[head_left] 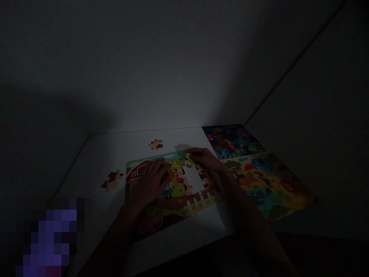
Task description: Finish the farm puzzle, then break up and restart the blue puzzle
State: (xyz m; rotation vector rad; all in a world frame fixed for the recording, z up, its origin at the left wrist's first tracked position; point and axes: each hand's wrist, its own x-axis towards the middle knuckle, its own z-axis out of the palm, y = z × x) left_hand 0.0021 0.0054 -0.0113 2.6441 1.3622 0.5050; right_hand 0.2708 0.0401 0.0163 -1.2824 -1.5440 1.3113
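Observation:
A farm jigsaw puzzle (175, 200) with a red barn, a cow and a white fence lies on the white table. White table shows through a gap in its right half. My left hand (154, 179) rests flat on the puzzle's left half, fingers spread. At the gap's upper edge, my right hand (204, 157) pinches a green puzzle piece (188, 158); whether it is seated cannot be made out. Two brown-and-cream puzzle pieces lie loose: one piece (156, 145) beyond the puzzle, another piece (113, 181) to its left.
On the right lie a dark blue picture puzzle (235, 140) and, nearer, a yellow animal puzzle (268, 184). Pale walls (161, 77) rise behind and right of the table (127, 144). The light is dim. A blurred purple patch (52, 238) covers the lower left.

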